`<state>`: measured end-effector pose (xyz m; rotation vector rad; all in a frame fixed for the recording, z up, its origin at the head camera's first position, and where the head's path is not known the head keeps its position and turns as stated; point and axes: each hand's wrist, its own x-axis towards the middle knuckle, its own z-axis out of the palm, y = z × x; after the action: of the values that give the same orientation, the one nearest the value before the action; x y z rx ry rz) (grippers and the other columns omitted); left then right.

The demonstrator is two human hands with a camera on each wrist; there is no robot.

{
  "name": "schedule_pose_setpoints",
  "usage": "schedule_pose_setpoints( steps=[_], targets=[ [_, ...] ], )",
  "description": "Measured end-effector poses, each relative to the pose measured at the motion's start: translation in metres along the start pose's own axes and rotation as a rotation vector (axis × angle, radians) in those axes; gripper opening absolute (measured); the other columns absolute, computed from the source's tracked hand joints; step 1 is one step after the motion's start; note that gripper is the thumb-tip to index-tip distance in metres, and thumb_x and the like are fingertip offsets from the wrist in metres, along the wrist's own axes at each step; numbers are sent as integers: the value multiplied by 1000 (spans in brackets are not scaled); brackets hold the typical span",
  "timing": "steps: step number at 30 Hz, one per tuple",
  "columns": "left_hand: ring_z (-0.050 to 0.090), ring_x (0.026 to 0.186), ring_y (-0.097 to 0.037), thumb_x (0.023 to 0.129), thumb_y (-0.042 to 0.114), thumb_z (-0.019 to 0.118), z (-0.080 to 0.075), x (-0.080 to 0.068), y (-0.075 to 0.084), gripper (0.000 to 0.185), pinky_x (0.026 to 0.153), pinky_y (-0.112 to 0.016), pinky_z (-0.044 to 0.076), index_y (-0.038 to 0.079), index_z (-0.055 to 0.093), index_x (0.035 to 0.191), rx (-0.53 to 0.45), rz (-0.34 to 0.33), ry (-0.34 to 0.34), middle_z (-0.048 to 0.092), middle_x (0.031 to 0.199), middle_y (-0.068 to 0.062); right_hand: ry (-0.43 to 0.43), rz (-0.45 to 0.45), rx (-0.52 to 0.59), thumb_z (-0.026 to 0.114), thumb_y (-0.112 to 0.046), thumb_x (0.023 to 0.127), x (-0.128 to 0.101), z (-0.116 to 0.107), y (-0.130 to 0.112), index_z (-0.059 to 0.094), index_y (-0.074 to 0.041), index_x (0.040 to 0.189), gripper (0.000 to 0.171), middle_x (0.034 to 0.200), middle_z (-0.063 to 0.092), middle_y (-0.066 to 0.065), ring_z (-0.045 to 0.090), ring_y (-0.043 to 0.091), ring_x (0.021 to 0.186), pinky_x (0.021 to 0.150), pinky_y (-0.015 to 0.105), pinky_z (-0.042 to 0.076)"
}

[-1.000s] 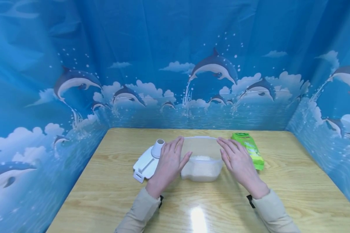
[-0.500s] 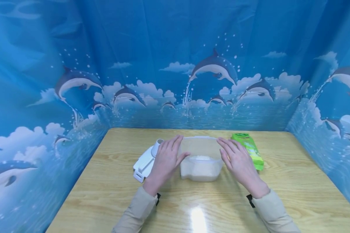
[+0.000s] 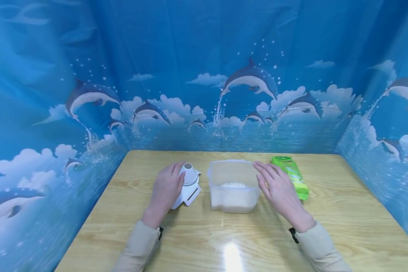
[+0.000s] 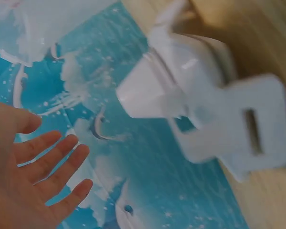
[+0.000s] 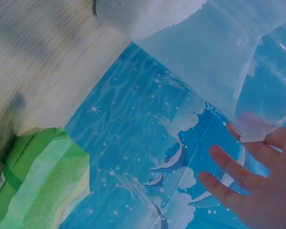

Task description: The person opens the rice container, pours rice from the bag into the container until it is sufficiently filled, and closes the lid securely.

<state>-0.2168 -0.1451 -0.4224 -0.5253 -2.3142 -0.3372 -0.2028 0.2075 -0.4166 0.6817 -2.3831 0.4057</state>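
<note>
Since the left hand (image 3: 165,187) fingers are still loose beside the white lid (image 3: 189,186), I'd grab its flat edge; right hand (image 3: 278,187) lies open, steadying the rice container (image 3: 233,187).

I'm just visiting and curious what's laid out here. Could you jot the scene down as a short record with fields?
Surface: wooden table
Backdrop: blue dolphin-print cloth
Centre: clear plastic container, white grains in its bottom
Left hand: fingers straight, at a white lid with a spout; contact unclear
Right hand: fingers straight, against the container's right side
Far right: green packet, lying flat
</note>
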Motion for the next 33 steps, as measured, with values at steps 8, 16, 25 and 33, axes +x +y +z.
schedule_pose_setpoints(
  steps=[8, 16, 25, 33],
  targets=[
    [68, 84, -34, 92, 8, 72, 4, -19, -20, 16, 74, -45, 57, -2, 69, 104, 77, -66, -85, 70, 95, -16, -7, -1, -1, 50, -21, 104, 0, -2, 1, 58, -5, 141, 41, 139, 61, 13, 55, 39, 124, 108, 55, 42],
    [61, 75, -31, 91, 22, 77, 8, -33, -26, 25, 66, -42, 53, -1, 65, 92, 157, -114, -205, 64, 81, -14, -18, 1, -9, 51, -21, 104, 0, -3, -1, 58, -5, 141, 41, 140, 60, 13, 55, 38, 125, 109, 55, 41],
    [57, 73, -30, 89, 31, 79, 11, -37, -25, 35, 65, -43, 52, 1, 60, 88, 183, -130, -292, 61, 77, -13, -17, 0, -5, 50, -21, 104, 0, -2, 0, 58, -5, 141, 41, 140, 60, 14, 55, 38, 125, 109, 55, 41],
    [61, 80, -33, 88, 30, 79, 19, -39, -21, 39, 72, -46, 54, -4, 63, 99, 168, -171, -362, 65, 85, -17, -2, -16, -2, 52, -19, 103, 0, 0, 1, 58, -4, 141, 41, 139, 61, 14, 56, 38, 123, 109, 55, 41]
  ],
)
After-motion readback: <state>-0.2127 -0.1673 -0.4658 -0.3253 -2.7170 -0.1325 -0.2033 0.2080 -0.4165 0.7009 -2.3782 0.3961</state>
